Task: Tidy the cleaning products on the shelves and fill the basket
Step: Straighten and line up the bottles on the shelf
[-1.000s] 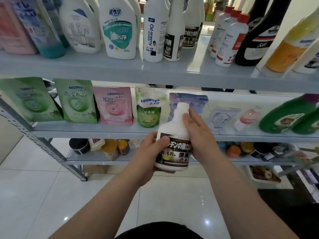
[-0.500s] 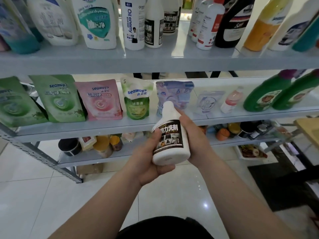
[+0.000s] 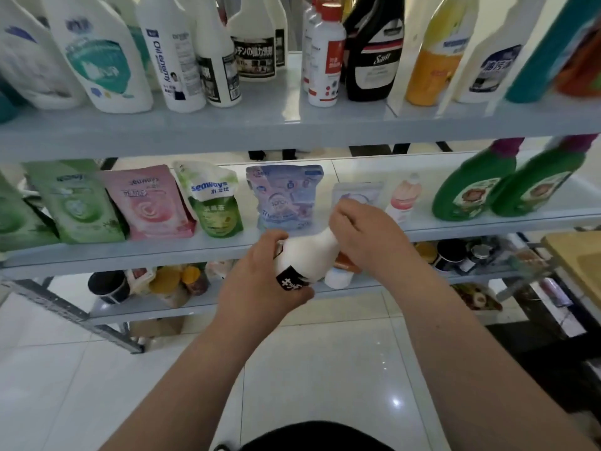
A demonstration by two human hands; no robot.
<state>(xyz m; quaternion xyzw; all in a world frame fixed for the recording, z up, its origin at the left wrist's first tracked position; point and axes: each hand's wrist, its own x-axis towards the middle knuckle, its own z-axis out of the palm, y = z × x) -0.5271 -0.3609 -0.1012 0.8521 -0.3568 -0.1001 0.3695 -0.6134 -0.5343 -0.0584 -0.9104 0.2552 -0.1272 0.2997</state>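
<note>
I hold a white bottle with a black label in front of the middle shelf. It is tilted, neck pointing up and to the right. My left hand wraps its lower body and covers most of the label. My right hand grips its neck and top, so the cap is hidden. Similar white bottles with black labels stand on the top shelf. No basket is in view.
Refill pouches line the middle shelf's left half, and two green bottles lie tilted at its right. Jars and tins fill the bottom shelf. A wooden surface juts in at the right. White tiled floor lies below.
The bottle has tipped from upright to slanted, and my left hand has slid over its label. My right hand moved up onto its neck. My head has shifted closer and rightward.
</note>
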